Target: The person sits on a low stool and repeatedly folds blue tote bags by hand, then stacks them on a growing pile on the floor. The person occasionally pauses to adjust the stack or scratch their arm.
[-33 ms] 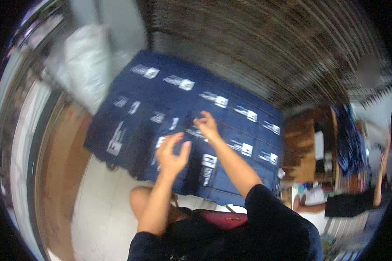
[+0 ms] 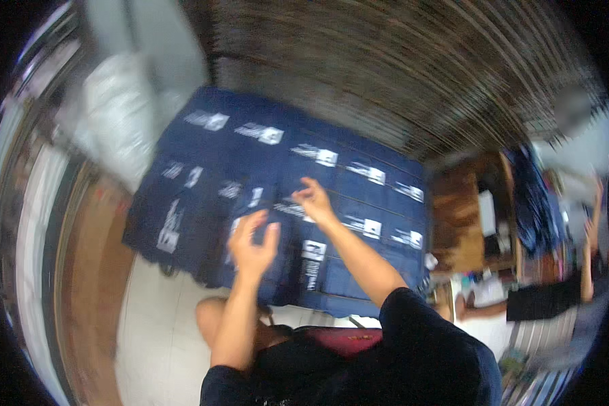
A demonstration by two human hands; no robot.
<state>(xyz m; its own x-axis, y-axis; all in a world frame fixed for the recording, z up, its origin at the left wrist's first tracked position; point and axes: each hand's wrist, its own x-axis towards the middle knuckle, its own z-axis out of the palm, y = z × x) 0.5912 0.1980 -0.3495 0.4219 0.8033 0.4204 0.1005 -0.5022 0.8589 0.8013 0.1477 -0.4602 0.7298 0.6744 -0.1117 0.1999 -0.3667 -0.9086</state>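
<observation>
Dark blue folded cloth pieces with white printed marks lie side by side in rows, covering a low table-like surface in front of me. My left hand is over the near middle of the cloth, thumb and fingers spread apart, with nothing in it. Farther forward and to the right, my right hand is over the central pieces, its fingers apart and slightly curled. Nothing shows in it either. Blur keeps me from telling whether either hand touches the cloth.
A whitish plastic-wrapped bundle stands at the far left. Beyond the cloth runs a ribbed brown wall. At right are a wooden cabinet, hanging dark blue cloth and another person's legs. A brown board lines the left.
The whole view has swung slightly, so the cloth and the room sit farther left in the picture. Both hands keep nearly the same spread pose over the cloth.
</observation>
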